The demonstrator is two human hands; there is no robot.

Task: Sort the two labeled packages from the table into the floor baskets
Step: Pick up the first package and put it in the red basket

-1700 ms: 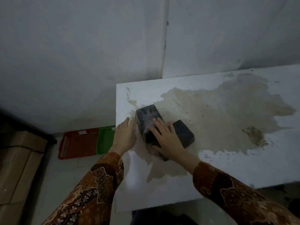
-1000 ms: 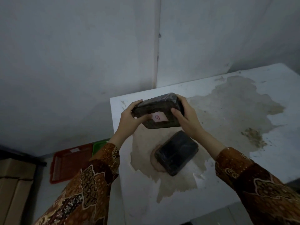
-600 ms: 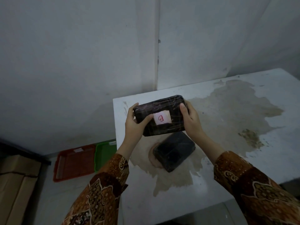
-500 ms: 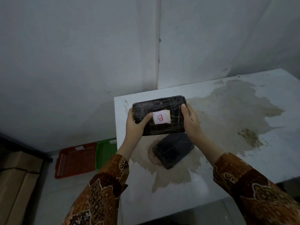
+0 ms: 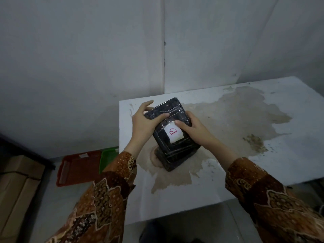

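Note:
I hold a black plastic-wrapped package (image 5: pixel 168 118) in both hands above the white table (image 5: pixel 263 155). Its white label (image 5: pixel 173 133) with a red handwritten mark faces up. My left hand (image 5: pixel 142 122) grips its left side, with the thumb across the top. My right hand (image 5: pixel 194 130) grips its right side, thumb on the label's edge. A second black package (image 5: pixel 172 161) lies on the table right under it, mostly hidden. On the floor at the left stand a red basket (image 5: pixel 77 170) and a green basket (image 5: pixel 107 157), the green one partly hidden by my left sleeve.
The table top is stained brown over its middle and right part. Cardboard boxes (image 5: pixel 15 186) stand at the far left on the floor. White walls close in behind the table and baskets.
I lifted one package off the table with both hands, turned its label up, then rotated it from lying crosswise to pointing away from me, over the second package.

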